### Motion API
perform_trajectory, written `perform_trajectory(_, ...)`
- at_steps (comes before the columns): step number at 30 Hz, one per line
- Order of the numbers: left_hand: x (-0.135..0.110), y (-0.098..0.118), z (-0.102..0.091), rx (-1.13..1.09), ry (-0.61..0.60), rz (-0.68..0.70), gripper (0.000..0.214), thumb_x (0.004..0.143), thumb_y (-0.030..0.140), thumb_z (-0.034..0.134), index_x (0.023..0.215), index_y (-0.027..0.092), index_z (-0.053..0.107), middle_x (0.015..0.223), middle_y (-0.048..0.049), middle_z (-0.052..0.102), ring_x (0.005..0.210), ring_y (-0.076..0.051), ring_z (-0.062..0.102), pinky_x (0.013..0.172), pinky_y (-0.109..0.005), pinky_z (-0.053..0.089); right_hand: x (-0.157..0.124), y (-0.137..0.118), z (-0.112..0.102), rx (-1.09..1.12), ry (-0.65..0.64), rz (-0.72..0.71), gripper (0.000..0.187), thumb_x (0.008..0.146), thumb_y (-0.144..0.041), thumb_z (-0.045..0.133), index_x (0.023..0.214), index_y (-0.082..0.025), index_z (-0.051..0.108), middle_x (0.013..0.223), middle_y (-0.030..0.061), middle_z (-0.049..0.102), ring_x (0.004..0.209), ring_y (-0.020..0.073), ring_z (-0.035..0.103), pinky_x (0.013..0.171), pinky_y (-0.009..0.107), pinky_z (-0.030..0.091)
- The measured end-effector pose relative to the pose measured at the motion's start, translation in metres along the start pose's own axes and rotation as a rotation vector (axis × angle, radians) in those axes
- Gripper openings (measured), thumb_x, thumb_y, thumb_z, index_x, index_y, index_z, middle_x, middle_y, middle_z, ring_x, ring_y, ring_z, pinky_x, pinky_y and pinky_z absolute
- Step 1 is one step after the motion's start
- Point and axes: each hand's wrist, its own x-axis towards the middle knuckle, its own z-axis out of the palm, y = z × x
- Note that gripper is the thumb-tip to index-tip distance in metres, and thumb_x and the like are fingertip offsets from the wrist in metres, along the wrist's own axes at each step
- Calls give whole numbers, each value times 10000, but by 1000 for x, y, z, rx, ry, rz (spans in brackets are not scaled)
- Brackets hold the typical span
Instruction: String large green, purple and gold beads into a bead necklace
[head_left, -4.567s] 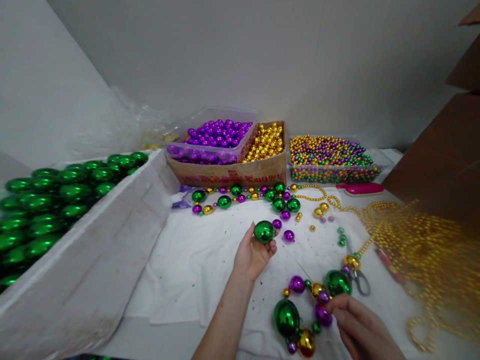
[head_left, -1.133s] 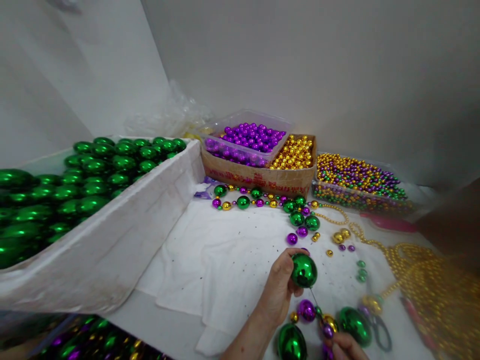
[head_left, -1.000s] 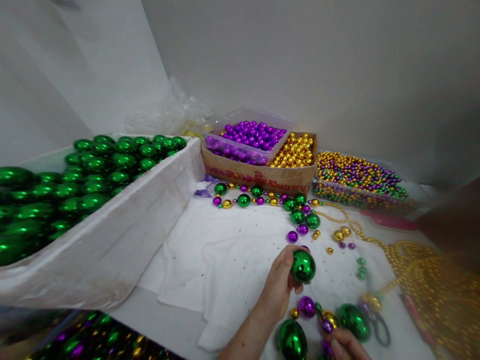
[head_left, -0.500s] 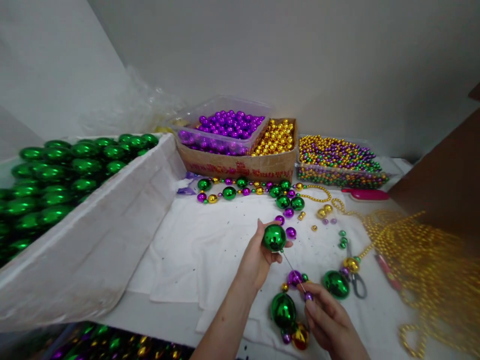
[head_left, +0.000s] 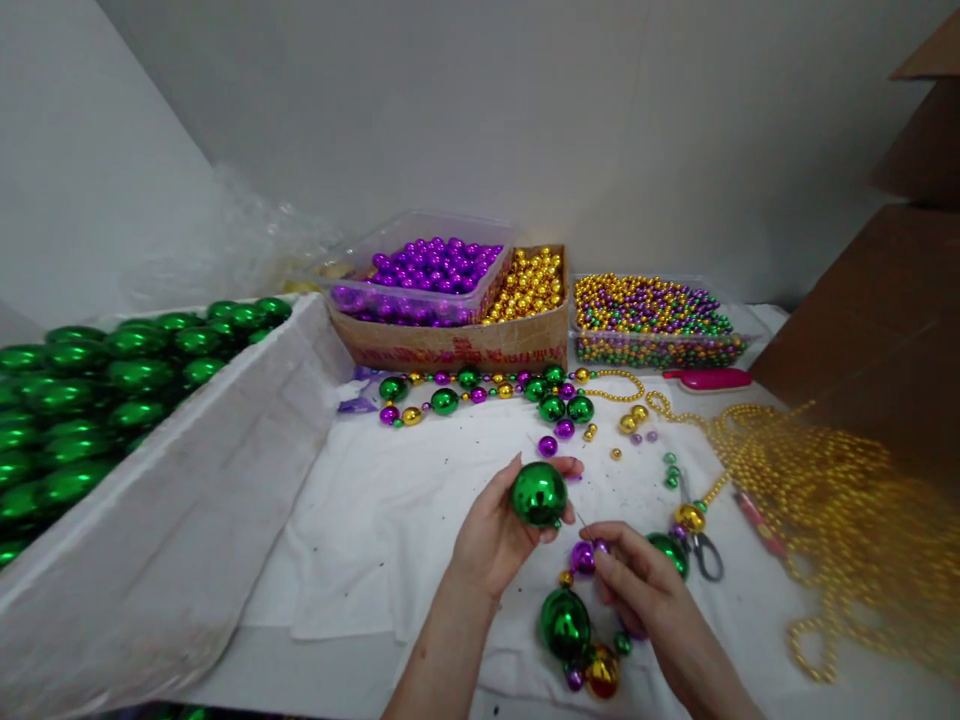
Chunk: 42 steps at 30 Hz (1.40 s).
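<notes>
Left hand (head_left: 491, 530): we cradle green ball (head_left: 538, 494), fingers curled | Right hand (head_left: 637, 572): we pinch thin strand (head_left: 580, 522), ball just up-left

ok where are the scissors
In the head view, the scissors lie right of the right hand, between it and the heap of gold bead strands, with the dark handle just below a large gold bead in the picture.

Head camera: worn on the person's head, facing forward and down over the white cloth (head_left: 367, 520).
Near middle: left hand (head_left: 487, 530) and right hand (head_left: 645, 580), close to the lens.
Forearms (head_left: 442, 645): entering from the near edge.
Wall (head_left: 487, 110): filling the far part.
White box (head_left: 187, 500): cut off by the left edge.
Cardboard box (head_left: 877, 310): cut off by the right edge.
</notes>
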Motion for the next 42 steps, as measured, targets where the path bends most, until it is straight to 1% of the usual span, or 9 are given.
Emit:
perform_trajectory(4, 3, 16, 6, -36, 96, 117, 449, 896, 414, 432, 1036, 45, 647, 1141, -201, 611, 696, -164, 624, 435, -184, 426, 3, -6, -2, -247, 38, -242, 229, 790, -398, 609, 746, -175, 643, 760, 31, 605, 709, 157, 548, 593, 223, 415)
perform_trajectory(8, 7, 20, 5, -101, 134, 149, 431, 897, 409, 444, 1034, 50, 639, 1114, -195, 622, 712, -163, 632, 435, -180, 436, 8, -11, 4, -371, 132, -317, 210, 783, -332, 617, 943, -203, 658, 951, 41, 640, 644, 138, 531, 571, 236, 413)
perform_trajectory(14, 12, 15, 1, -237, 175, 133, 411, 905, 414, 447, 1026, 67, 629, 1074, -178, 637, 749, -157, 634, 437, -158, 438, 18, -11, 25, -175, 208, -309, 276, 842, -403, 545, 718, -161, 591, 517, -31, 483, 497, 114, 468, 479, 213, 374)
perform_trajectory(19, 11, 9, -6, -376, 152, 58, 419, 918, 409, 415, 1044, 60, 609, 1105, -198, 611, 748, -150, 631, 430, -147, 448, 27, -11, 26, -119, 444, -463, 197, 827, -352, 588, 832, -162, 639, 652, -15, 543, 493, 93, 451, 448, 212, 367)
perform_trajectory(26, 9, -8, -28, -560, 154, -92, 361, 915, 352, 411, 1048, 50, 559, 1130, -220, 579, 722, -135, 643, 428, -112, 473, 18, -43, 16, -41, 582, -694, 129, 864, -259, 569, 913, -165, 643, 892, 48, 654, 431, 52, 425, 401, 217, 351)
perform_trajectory(29, 10, -9, -36, -585, 234, -119, 325, 907, 349, 423, 1029, 73, 546, 988, -166, 621, 659, -135, 646, 410, -125, 488, -2, -53, 19, -101, 590, -763, 109, 873, -241, 556, 916, -179, 635, 895, 52, 674, 419, 57, 446, 392, 223, 361)
perform_trajectory(33, 12, -9, -40, -591, 312, -156, 325, 909, 356, 402, 1024, 77, 524, 864, -132, 622, 585, -128, 634, 398, -137, 500, -24, -55, 28, -420, 596, -822, 160, 900, -232, 503, 913, -207, 660, 758, 28, 681, 449, 93, 511, 473, 239, 436)
perform_trajectory(37, 12, -10, -41, -587, 352, -171, 330, 918, 349, 368, 1031, 74, 513, 827, -119, 617, 543, -124, 621, 369, -139, 488, -30, -54, 32, -588, 507, -924, 216, 923, -195, 441, 966, -216, 652, 796, 37, 709, 656, 159, 649, 625, 264, 520)
perform_trajectory(42, 13, -11, -43, -572, 409, -168, 313, 919, 335, 362, 995, 79, 525, 817, -110, 613, 543, -126, 628, 368, -147, 495, -29, -51, 30, -679, 417, -1064, 250, 903, -132, 442, 1044, -213, 633, 911, 35, 713, 786, 164, 675, 680, 246, 533)
